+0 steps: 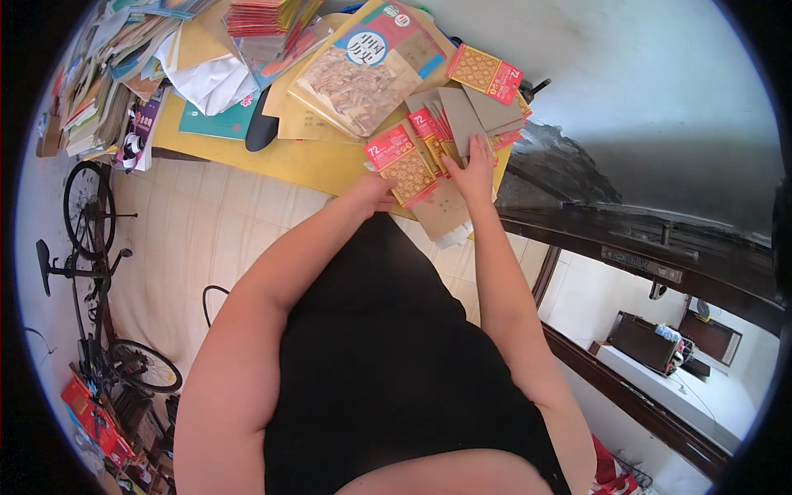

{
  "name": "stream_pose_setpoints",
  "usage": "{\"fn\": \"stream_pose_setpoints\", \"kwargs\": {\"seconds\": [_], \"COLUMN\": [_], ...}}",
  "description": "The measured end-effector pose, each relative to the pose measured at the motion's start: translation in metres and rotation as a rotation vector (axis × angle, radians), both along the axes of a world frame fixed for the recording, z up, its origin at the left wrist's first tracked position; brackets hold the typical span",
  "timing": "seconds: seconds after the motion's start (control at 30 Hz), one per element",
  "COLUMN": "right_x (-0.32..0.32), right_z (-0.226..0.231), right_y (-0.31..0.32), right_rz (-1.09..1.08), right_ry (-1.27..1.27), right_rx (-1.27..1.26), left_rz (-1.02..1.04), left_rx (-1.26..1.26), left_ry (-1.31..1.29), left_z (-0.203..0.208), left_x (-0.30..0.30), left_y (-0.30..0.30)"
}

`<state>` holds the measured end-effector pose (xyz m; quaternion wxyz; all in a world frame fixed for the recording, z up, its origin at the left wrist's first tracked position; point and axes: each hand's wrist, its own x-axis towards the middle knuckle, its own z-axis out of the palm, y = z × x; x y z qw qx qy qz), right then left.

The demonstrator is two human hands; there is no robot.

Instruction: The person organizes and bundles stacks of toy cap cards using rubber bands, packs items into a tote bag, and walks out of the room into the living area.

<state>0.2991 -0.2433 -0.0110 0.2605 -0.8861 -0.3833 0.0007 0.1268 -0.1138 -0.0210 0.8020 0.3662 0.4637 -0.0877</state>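
My left hand (379,193) is closed on the lower left edge of a flat red-and-gold patterned card packet (402,167), at the near edge of the yellow table. My right hand (472,175) is open, its fingers resting on a grey cardboard back (462,124) and its thumb spread toward a second red-and-gold packet (429,136). More grey-backed packets lie fanned under and beyond the right fingers. Another patterned packet (487,73) lies face up at the far right. Below my hands, a brown cardboard piece (442,210) sticks out past the table edge.
A large illustrated book (367,70) lies behind the packets on the yellow table (318,155). Piles of books and papers (99,103) crowd the left side, with a stack of red packets (268,29) at the back. A bicycle (91,272) stands at left. A dark wooden frame (627,219) borders the right.
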Motion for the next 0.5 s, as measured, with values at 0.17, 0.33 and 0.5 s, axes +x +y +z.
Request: {"fn": "stream_pose_setpoints", "kwargs": {"seconds": [0.17, 0.33, 0.5], "right_x": [0.03, 0.039, 0.042], "right_z": [-0.012, -0.012, 0.045], "right_y": [-0.003, -0.007, -0.009], "right_rz": [-0.052, -0.078, -0.203], "right_ry": [0.254, 0.368, 0.453], "right_rx": [0.071, 0.23, 0.592], "left_rz": [-0.028, -0.099, 0.073], "left_rx": [0.058, 0.073, 0.095], "left_ry": [0.097, 0.004, 0.101], "left_z": [-0.014, -0.023, -0.023], "left_x": [-0.005, -0.004, -0.006], "left_y": [-0.005, 0.003, 0.008]}}
